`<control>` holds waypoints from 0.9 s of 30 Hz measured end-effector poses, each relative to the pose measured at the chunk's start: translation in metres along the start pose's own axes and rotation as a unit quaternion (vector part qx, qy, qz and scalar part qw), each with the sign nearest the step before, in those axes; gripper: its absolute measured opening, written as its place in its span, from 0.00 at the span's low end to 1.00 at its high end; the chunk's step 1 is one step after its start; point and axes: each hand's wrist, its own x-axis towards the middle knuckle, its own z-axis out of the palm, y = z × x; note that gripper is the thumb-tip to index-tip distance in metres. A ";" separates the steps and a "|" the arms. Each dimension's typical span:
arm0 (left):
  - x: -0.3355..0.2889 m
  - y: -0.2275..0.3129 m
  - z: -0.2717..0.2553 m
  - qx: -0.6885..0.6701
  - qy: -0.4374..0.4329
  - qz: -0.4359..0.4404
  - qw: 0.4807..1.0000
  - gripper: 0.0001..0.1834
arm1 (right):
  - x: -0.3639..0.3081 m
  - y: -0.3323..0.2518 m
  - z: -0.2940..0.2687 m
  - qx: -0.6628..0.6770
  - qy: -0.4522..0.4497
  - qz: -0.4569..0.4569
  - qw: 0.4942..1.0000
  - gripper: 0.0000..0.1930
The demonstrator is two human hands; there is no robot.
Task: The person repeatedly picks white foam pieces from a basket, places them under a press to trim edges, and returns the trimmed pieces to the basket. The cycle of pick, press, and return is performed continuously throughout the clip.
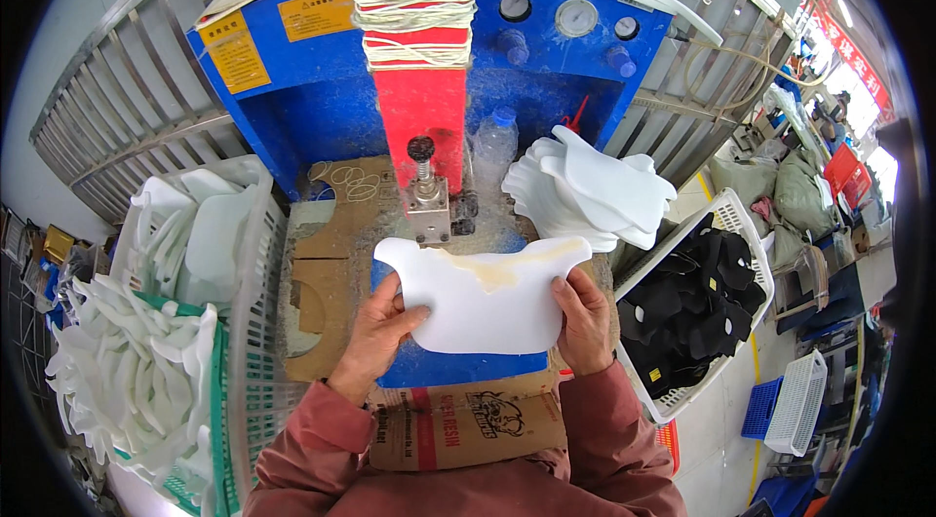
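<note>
Between my two hands is a white, curved foam-like sheet point(478, 317) with two ear-shaped upper corners and a yellowish patch along its top edge. My left hand point(382, 327) pinches its left side, thumb on the face. On the right side, my right hand point(582, 317) grips it the same way. The sheet hangs over a blue pad point(468, 368) on the machine's work surface. Just beyond its top edge stands a metal press head point(427, 210) below a red arm point(419, 108) wrapped in cord. A stack of similar white pieces point(590, 191) lies to the far right of my hands.
A blue machine body point(292, 117) with gauges rises behind. Baskets of white pieces, one white point(255, 254) and one green point(222, 400), stand at left. At right, a white basket point(673, 410) holds black pieces point(697, 303). A clear bottle point(495, 142) stands behind the press head.
</note>
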 end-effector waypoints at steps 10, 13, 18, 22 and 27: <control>0.006 -0.004 0.004 0.071 -0.014 -0.033 0.997 0.33 | -0.003 -0.002 -0.012 0.021 0.009 -0.014 1.000 0.16; 0.007 -0.010 0.007 0.034 -0.019 -0.026 0.999 0.33 | -0.006 -0.004 -0.015 0.016 0.007 -0.012 1.000 0.17; 0.009 -0.018 0.013 -0.001 -0.023 -0.041 0.999 0.34 | -0.011 -0.007 -0.023 -0.018 0.017 -0.016 1.000 0.17; 0.012 -0.021 0.015 0.012 -0.045 -0.041 0.998 0.34 | -0.014 -0.009 -0.029 -0.019 0.027 -0.023 0.999 0.16; 0.013 -0.027 0.019 0.004 -0.044 -0.050 0.998 0.32 | -0.019 -0.010 -0.036 -0.037 0.037 -0.021 0.998 0.16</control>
